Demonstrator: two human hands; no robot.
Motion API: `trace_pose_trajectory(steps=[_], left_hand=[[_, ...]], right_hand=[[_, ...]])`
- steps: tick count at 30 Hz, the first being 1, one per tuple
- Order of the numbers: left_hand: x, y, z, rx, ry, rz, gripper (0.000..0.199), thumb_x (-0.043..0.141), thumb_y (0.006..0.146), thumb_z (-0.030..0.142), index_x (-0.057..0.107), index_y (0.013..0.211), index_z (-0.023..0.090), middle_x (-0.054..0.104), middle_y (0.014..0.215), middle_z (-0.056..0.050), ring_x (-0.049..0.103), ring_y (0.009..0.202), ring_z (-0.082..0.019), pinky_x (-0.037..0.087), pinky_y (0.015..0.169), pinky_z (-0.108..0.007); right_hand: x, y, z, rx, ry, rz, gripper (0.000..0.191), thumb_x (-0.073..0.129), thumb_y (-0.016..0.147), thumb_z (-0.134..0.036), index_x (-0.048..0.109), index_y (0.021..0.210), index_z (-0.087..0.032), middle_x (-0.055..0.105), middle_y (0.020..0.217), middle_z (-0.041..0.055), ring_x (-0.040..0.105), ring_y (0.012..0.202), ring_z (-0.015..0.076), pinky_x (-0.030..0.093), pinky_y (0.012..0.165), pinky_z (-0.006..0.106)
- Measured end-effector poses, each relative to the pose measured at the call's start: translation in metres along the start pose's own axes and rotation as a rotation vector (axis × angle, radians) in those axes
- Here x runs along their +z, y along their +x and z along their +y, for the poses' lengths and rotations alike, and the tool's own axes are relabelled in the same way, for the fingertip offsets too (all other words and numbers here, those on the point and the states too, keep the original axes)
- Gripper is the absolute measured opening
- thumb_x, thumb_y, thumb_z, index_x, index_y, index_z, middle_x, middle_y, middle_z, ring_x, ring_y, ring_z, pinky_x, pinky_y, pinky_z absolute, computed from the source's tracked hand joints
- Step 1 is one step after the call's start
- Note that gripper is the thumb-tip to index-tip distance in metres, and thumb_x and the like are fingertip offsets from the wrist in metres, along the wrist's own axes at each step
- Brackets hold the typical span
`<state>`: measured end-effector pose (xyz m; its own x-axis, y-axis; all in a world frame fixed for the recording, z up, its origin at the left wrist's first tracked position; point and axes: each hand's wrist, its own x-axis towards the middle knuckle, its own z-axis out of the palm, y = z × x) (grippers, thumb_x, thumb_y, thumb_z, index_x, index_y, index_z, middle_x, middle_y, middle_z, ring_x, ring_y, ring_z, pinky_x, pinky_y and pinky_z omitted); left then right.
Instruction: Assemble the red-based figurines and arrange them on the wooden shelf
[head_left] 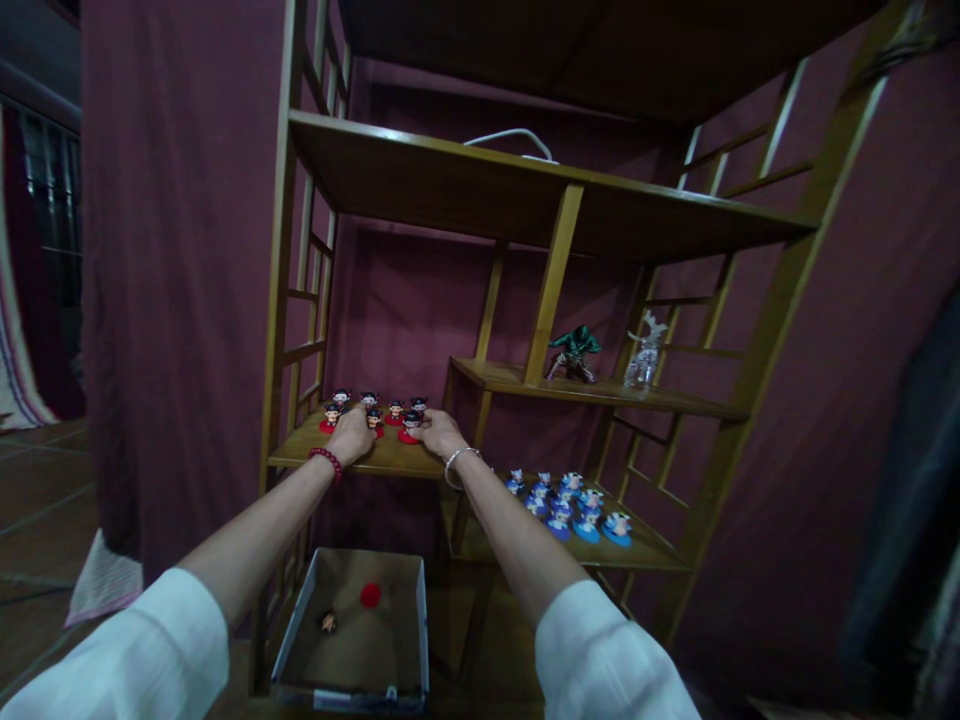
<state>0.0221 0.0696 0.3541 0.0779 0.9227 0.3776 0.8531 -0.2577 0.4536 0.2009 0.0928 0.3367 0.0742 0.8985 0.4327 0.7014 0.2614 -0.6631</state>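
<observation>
Several small black-haired figurines (395,411) on round red bases stand in rows on the left wooden shelf (405,462). My left hand (351,438), with a red bead bracelet, has its fingers closed on a front-row figurine (374,419). To the right of it, my right hand (442,436), with a silver bangle, pinches another figurine (411,425) from its right side. Both of these figurines are upright at shelf level. Below, an open cardboard box (425,630) holds a loose small figurine (328,622) and a round red base (370,596).
Several blue and purple figurines (588,520) stand on the lower right shelf. Above them are a green-cloaked statuette (576,352) and a clear glass ornament (643,355). A wooden post (553,285) divides the rack. A white cable (517,133) lies on the upper shelf.
</observation>
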Motion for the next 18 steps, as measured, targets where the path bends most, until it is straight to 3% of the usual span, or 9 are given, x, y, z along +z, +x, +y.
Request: trace_pose_trajectory(steps=[11,18], left_hand=[[0.0029,0.0031,0.001,0.027,-0.014,0.003,0.033,0.056,0.072,0.023,0.052,0.104,0.015,0.065,0.099,-0.011,0.059,0.093,-0.021,0.042,0.074,-0.024],[0.0042,0.0007,0.0015,0.017,-0.089,0.028,0.041,0.057,0.072,0.023,0.047,0.111,0.017,0.064,0.101,-0.01,0.059,0.095,-0.019,0.041,0.077,-0.024]], right_hand=[[0.001,-0.0034,-0.0039,0.042,-0.09,0.023,0.023,0.068,0.059,-0.033,0.066,0.078,-0.022,0.061,0.067,-0.0035,0.054,0.062,0.0104,0.038,0.056,0.02],[-0.0001,-0.0071,-0.0073,0.023,-0.038,0.0,0.023,0.066,0.061,-0.029,0.065,0.083,-0.024,0.065,0.072,-0.0034,0.057,0.069,0.012,0.04,0.061,0.021]])
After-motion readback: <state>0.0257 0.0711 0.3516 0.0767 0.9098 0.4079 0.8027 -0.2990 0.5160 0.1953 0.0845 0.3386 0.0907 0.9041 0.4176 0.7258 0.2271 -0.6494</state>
